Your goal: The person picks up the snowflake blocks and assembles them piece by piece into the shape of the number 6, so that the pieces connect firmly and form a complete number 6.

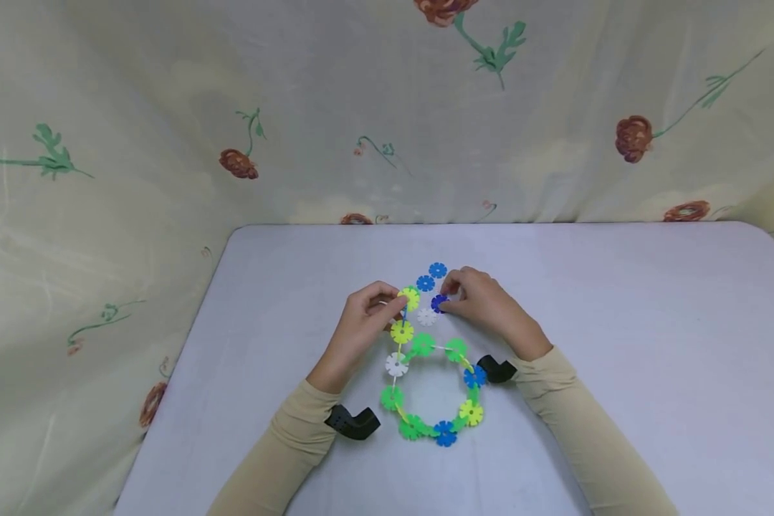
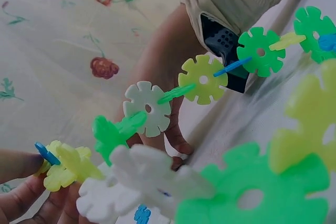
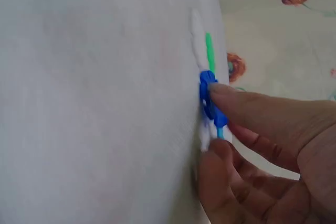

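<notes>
A chain of slotted plastic snowflake discs, green, blue, yellow and white, lies joined in a ring with a short arm running up its left side. My left hand (image 1: pixel 356 326) pinches the yellow snowflake disc (image 1: pixel 409 299) at the top of that arm, between thumb and fingers. Below it hang another yellow disc (image 1: pixel 402 332) and a white disc (image 1: pixel 396 365). My right hand (image 1: pixel 490 307) has thumb and fingers on a dark blue snowflake disc (image 3: pixel 207 95) near the table surface. Its fingertips partly hide the disc in the head view.
Two loose blue discs (image 1: pixel 437 270) lie beyond the hands, and a loose white disc (image 1: pixel 427 317) between them. A black wrist device (image 1: pixel 353 423) sticks out from the left sleeve, another (image 1: pixel 497 369) from the right. Flowered cloth (image 1: pixel 426 143) hangs behind the white table (image 1: pixel 619 322).
</notes>
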A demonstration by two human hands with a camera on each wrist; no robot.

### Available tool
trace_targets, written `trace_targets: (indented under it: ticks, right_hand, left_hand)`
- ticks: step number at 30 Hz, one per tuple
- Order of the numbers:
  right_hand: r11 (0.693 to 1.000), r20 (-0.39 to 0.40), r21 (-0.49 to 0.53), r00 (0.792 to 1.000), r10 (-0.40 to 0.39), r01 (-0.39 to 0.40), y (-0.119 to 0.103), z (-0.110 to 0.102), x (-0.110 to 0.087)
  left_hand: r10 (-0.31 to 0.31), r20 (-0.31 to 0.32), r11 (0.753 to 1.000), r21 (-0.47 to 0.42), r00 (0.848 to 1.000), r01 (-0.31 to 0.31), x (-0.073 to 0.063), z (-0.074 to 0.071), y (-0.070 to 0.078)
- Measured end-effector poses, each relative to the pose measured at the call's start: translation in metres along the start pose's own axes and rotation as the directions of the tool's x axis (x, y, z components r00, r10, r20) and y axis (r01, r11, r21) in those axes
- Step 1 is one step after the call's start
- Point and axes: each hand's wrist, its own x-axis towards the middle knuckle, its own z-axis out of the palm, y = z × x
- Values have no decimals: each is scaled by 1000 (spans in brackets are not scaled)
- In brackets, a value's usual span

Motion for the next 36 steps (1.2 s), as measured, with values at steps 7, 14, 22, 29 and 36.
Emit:
trace_targets:
  ticks: [7,14,22,29,36]
  right_hand:
    - [992,17,121,1000,-27,25,13,-9,-6]
    - [965,38,261,999,-27,16,17,-19,-18]
    - [935,2,339,994,-106,99,7,-25,-35]
    - [929,-119,302,976,-184,212,-13,-25,-44]
    - [921,-239,228,935,-261,316,-21,-22,-48]
  left_hand:
    - [-3,6,1000,-4,1000,3,0,0,-1]
    - [-5,26,1000,-10,1000,6,-1,-1,0]
    - [-3,52,999,-42,999,5,-2,-3,-3]
    - [-18,58,999,-47,998,20,-3,-2,-1]
    - [-9,87,998,-64,996,14,-2,0,0]
